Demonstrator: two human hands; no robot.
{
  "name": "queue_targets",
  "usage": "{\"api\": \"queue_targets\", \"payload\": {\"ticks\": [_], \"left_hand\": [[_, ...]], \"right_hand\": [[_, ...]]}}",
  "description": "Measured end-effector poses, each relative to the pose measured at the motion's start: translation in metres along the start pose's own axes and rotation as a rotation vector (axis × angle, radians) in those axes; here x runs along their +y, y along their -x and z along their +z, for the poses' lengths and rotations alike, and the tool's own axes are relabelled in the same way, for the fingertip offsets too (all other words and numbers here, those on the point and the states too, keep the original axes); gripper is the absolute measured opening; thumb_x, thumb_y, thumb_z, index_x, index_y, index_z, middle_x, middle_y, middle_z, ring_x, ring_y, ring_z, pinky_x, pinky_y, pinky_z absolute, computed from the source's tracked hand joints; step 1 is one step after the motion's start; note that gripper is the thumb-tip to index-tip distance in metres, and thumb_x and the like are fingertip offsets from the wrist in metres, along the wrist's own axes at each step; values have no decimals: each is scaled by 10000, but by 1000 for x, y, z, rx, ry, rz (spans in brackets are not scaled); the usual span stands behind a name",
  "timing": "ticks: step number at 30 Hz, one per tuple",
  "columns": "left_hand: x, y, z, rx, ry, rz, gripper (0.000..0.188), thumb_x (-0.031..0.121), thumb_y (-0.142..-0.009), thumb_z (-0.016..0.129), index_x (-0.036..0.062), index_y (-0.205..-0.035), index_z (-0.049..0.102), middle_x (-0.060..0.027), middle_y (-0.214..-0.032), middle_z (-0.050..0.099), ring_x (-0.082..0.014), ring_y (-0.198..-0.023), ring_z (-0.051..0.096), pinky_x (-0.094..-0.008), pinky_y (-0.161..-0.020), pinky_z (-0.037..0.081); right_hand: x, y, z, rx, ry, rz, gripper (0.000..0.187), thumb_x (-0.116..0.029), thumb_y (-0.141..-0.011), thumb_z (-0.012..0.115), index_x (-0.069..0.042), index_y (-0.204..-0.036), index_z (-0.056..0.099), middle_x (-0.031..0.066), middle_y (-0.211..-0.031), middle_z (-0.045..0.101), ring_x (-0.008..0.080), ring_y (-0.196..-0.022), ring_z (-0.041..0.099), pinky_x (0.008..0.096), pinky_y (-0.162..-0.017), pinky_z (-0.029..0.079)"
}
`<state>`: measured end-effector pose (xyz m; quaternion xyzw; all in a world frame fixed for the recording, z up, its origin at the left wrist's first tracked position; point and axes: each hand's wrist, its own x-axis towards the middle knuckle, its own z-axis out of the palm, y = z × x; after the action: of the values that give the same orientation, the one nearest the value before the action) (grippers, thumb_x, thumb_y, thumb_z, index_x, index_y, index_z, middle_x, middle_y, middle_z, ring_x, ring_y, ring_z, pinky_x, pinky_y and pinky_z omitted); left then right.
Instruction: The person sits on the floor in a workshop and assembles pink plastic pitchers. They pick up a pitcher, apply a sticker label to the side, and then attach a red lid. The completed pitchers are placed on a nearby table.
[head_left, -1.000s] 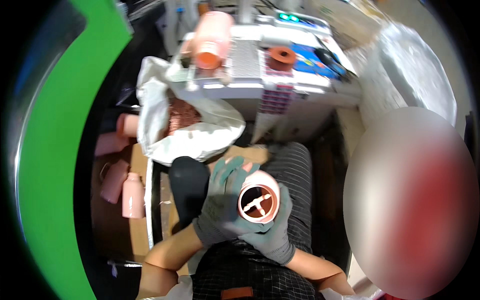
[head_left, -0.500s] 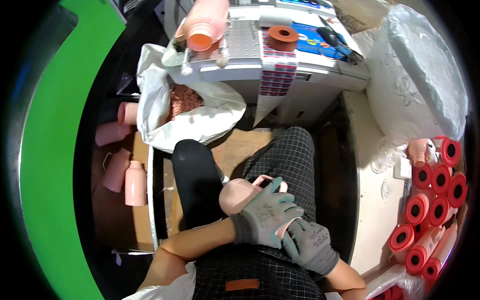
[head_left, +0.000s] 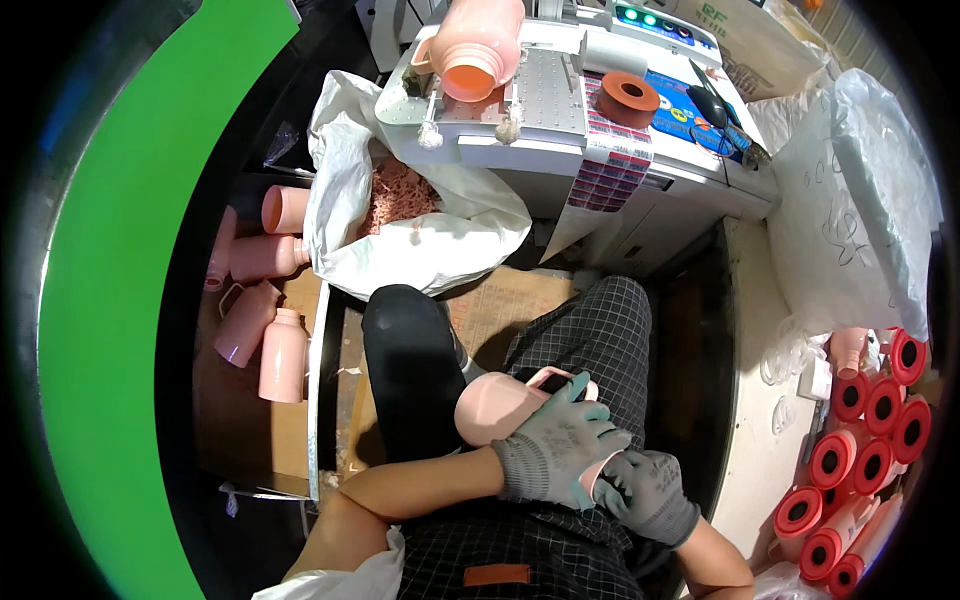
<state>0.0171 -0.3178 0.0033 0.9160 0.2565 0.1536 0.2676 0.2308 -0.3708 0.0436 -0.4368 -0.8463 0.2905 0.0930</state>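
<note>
Lower centre, we list: bottle (head_left: 490, 408), pale pink; left hand (head_left: 562, 450), gloved in grey and green; right hand (head_left: 652, 496), gloved in grey with dark markings; cloth (head_left: 590, 325), black with a white grid; patch (head_left: 497, 574), orange-brown. Left: panel (head_left: 120, 300), bright green. Upper centre: sack (head_left: 430, 250), white; shavings (head_left: 400, 195), dusty pink; roll (head_left: 618, 104), rust-brown; label strip (head_left: 607, 180), banded red, dark and white. Lower right, we add cylinders (head_left: 848, 462), coral red with black centres.

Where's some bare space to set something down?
The pale right ledge has a bare strip left of the red-ended bottles. The left bin shows bare cardboard below its pink bottles. The machine's perforated plate is free between its bottle and the label strip. The lap is crowded: left hand, right hand and pink jug.
</note>
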Motion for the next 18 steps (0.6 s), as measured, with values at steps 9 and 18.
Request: {"api": "queue_targets", "payload": {"ticks": [9, 18], "left_hand": [[-41, 38, -39, 306, 356, -10, 652, 463, -684, 926, 96, -1186, 733, -96, -1198, 704, -274, -1157, 653, -431, -1006, 507], [-33, 50, -47, 550, 109, -188, 668, 423, -623, 946, 82, -1147, 709, -128, -1195, 696, -324, -1158, 638, -541, -1078, 437]], "right_hand": [[-25, -26, 42, 624, -564, 66, 187, -153, -891, 816, -66, -955, 664, 51, -893, 751, 191, -706, 719, 331, -637, 562], [4, -149, -49, 937, -508, -146, 357, -249, -1026, 581, -71, -1331, 531, 116, -1167, 530, 248, -1067, 549, 343, -919, 474]]}}
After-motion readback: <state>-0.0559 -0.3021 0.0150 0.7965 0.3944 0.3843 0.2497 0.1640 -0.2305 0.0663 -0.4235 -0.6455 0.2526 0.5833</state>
